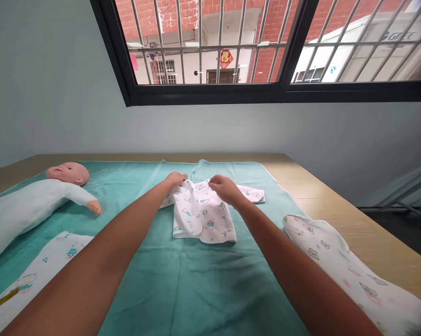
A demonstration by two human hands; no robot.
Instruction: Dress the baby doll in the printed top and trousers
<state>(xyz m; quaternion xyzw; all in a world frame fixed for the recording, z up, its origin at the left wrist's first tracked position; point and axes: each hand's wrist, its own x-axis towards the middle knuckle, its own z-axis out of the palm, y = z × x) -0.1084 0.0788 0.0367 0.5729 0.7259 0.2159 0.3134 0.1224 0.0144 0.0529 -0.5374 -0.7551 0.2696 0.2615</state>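
Observation:
A small white baby shirt (204, 217) with a printed pattern lies spread on the green cloth (154, 280), its neckline toward the window and its sleeves out to the sides. At its left shoulder, my left hand (176, 179) is closed with the fabric pinched between the fingers. My right hand (225, 187) pinches the other side near the collar. Both forearms reach across the cloth from below. Part of the left sleeve is hidden behind my left hand and forearm.
A baby doll (38, 196) in white clothing lies on the left. Nearer on that side is another printed white garment (45, 261), partly behind my left arm. A folded printed cloth (350, 270) lies at right on the wooden table (336, 205). A barred window (203, 95) is ahead.

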